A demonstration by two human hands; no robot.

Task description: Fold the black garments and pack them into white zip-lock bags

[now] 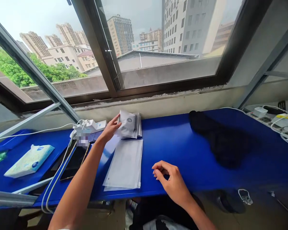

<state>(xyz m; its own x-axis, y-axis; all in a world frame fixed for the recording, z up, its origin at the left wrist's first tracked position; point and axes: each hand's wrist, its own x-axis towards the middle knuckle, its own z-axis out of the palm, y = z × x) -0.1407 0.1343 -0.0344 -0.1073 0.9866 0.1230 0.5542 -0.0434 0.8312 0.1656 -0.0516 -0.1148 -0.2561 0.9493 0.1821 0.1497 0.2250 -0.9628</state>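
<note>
At the back of the blue table, my left hand [111, 128] grips the left edge of a frosted plastic zip bag [127, 123] that holds something pale and has a small dark round mark. It is at a pile of similar filled bags [139, 126] against the wall. Nearer me lies a stack of flat frosted zip bags [124, 164], left of centre. My right hand [174, 182] hovers to the right of that stack, its fingers curled in and the thumb close to the fingertips. Nothing shows between them.
A dark cloth [220, 140] lies on the blue table [165, 143] at right. White chargers and cables [88, 126], a dark tablet [73, 161] and a tissue pack [30, 161] are at left. A metal frame bar [38, 64] slants across the left; a power strip [261, 118] is far right.
</note>
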